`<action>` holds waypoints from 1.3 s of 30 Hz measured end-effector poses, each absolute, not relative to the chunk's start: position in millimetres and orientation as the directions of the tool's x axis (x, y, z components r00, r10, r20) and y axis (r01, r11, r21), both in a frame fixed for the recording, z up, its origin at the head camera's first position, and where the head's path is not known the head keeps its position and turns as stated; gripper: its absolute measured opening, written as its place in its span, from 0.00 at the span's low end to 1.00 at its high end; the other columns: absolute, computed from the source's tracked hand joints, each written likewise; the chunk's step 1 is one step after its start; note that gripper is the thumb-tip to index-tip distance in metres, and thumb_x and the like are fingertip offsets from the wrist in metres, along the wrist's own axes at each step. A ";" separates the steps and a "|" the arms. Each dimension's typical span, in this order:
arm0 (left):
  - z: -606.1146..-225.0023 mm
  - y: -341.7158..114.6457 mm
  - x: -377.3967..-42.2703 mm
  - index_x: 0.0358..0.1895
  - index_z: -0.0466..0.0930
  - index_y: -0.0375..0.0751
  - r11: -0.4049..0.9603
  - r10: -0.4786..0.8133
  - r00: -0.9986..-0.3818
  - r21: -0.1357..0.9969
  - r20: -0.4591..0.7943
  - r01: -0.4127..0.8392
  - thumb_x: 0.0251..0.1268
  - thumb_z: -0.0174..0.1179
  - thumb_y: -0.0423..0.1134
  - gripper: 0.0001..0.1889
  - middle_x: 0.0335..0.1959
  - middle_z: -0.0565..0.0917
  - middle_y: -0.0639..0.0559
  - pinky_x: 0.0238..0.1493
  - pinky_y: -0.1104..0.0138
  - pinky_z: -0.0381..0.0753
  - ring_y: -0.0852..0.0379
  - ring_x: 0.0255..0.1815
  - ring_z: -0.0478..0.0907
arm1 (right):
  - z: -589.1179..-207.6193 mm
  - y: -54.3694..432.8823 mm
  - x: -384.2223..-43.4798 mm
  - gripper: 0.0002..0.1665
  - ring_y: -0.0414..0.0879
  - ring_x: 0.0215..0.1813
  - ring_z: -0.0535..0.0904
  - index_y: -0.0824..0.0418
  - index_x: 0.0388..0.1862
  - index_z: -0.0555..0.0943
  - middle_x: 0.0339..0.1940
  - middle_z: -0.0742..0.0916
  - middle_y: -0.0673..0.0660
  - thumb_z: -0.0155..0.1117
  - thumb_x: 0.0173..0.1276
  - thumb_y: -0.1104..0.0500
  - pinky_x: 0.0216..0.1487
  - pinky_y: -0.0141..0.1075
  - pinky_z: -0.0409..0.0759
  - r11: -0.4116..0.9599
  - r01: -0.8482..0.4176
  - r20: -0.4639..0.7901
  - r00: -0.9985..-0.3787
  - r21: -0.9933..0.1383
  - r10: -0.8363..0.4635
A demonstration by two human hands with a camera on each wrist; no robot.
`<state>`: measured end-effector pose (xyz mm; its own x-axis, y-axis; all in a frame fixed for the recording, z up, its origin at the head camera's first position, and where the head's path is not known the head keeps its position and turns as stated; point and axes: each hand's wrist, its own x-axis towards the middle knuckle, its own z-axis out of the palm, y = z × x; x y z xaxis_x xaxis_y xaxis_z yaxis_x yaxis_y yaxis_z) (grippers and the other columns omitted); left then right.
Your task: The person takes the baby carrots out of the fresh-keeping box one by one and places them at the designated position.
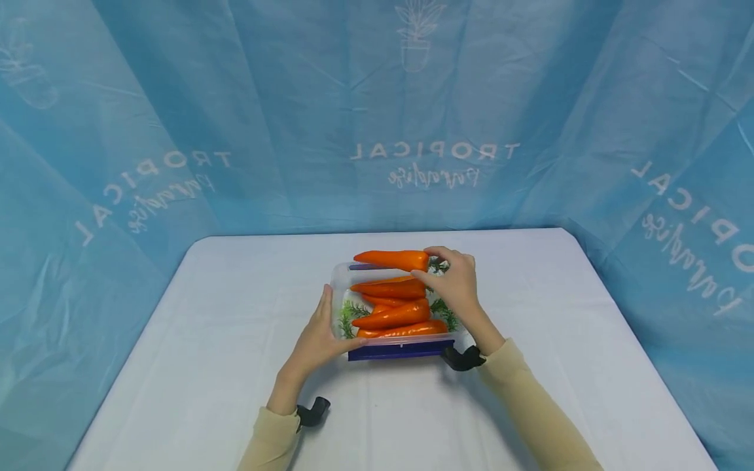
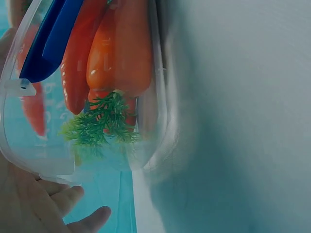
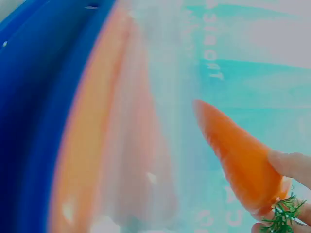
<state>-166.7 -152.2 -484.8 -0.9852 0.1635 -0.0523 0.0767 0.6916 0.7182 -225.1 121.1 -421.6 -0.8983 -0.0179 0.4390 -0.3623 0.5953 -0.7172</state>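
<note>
A clear plastic container (image 1: pixel 337 288) with blue clips stands on the table. Inside lie several orange carrots (image 1: pixel 396 317), their leafy green tops (image 1: pixel 443 314) showing at the right and more greenery at the left. My left hand (image 1: pixel 315 340) rests against the container's front left corner, thumb along the front rim, fingers fairly straight along the left wall. Above the container's far side, my right hand (image 1: pixel 455 278) pinches one carrot (image 1: pixel 391 260) by its thick end, the tip pointing left. In the right wrist view, green leaves (image 3: pixel 284 213) show beside its thick end.
A white cloth covers the table (image 1: pixel 235 314). Behind and at both sides hangs a blue printed curtain (image 1: pixel 294 118). The container's blue front clip (image 1: pixel 400 351) hangs down toward me. Each wrist wears a black camera mount (image 1: pixel 463 358).
</note>
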 end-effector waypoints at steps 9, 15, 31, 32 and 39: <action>-484.1 -152.8 -166.4 0.77 0.27 0.46 0.713 0.173 -0.984 0.695 -0.047 0.093 0.41 0.68 0.68 0.69 0.79 0.37 0.46 0.73 0.46 0.56 0.40 0.78 0.48 | -408.6 167.3 -205.7 0.23 0.44 0.36 0.76 0.64 0.45 0.84 0.41 0.88 0.61 0.78 0.49 0.58 0.34 0.26 0.72 0.513 -0.380 0.537 -0.820 -0.770 0.198; -482.2 -153.8 -167.8 0.77 0.29 0.42 0.736 0.187 -0.982 0.666 -0.024 0.124 0.41 0.66 0.71 0.69 0.79 0.38 0.45 0.72 0.47 0.61 0.39 0.76 0.52 | -421.3 198.5 -198.2 0.23 0.33 0.35 0.73 0.66 0.45 0.83 0.40 0.87 0.64 0.76 0.52 0.57 0.36 0.23 0.71 0.514 -0.287 0.509 -0.778 -0.808 0.367; -483.6 -153.4 -167.0 0.76 0.25 0.49 0.707 0.182 -0.980 0.703 -0.078 0.075 0.42 0.66 0.70 0.68 0.79 0.35 0.48 0.68 0.46 0.67 0.40 0.75 0.55 | -484.4 230.8 -178.9 0.24 0.42 0.36 0.74 0.68 0.44 0.83 0.39 0.87 0.64 0.77 0.52 0.54 0.36 0.24 0.67 0.535 -0.006 0.336 -0.783 -0.845 0.523; -483.7 -153.5 -167.0 0.76 0.25 0.50 0.705 0.179 -0.981 0.705 -0.080 0.071 0.42 0.67 0.69 0.68 0.79 0.35 0.49 0.67 0.46 0.67 0.40 0.75 0.55 | -486.8 231.2 -178.3 0.24 0.43 0.36 0.74 0.68 0.44 0.83 0.39 0.87 0.65 0.77 0.52 0.54 0.36 0.25 0.67 0.537 0.005 0.330 -0.784 -0.844 0.526; -484.4 -153.2 -167.5 0.76 0.25 0.48 0.702 0.180 -0.981 0.709 -0.075 0.075 0.44 0.68 0.67 0.68 0.79 0.34 0.47 0.68 0.46 0.65 0.39 0.76 0.52 | -501.6 230.6 -176.7 0.23 0.46 0.35 0.75 0.68 0.43 0.83 0.37 0.87 0.65 0.76 0.52 0.55 0.36 0.25 0.66 0.556 0.028 0.307 -0.811 -0.831 0.499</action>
